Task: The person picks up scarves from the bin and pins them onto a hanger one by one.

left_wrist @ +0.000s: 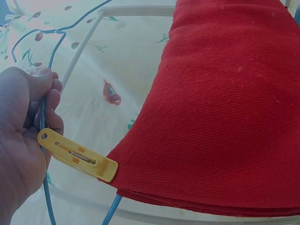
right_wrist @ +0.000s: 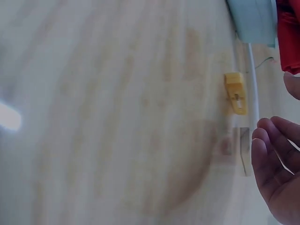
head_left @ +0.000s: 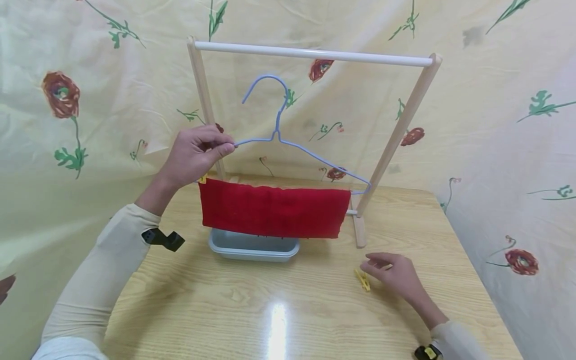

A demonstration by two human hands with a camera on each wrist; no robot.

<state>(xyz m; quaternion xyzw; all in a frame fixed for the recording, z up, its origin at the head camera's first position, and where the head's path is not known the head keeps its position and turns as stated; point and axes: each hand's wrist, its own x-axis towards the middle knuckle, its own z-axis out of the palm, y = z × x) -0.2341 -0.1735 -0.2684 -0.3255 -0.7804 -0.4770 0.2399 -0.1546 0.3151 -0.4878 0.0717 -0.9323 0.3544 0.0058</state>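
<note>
My left hand (head_left: 193, 152) pinches the left shoulder of a blue wire clothes hanger (head_left: 315, 156), holding it up in front of the rack. A folded red cloth (head_left: 274, 210) hangs over the hanger's lower bar. At the cloth's left corner a yellow clothespin (left_wrist: 79, 154) clips it, close below my left palm in the left wrist view. On the table lies a second yellow clothespin (head_left: 362, 280). My right hand (head_left: 396, 275) hovers just right of it, fingers loosely bent and apart from it, with nothing held in the right wrist view.
Behind the hanger stands a wooden rack with a white top rail (head_left: 315, 53) and a right foot (head_left: 359, 232). A pale blue plastic basin (head_left: 254, 252) sits on the wooden table (head_left: 216, 310) beneath the cloth. Flower-printed fabric (head_left: 148, 100) covers the wall behind.
</note>
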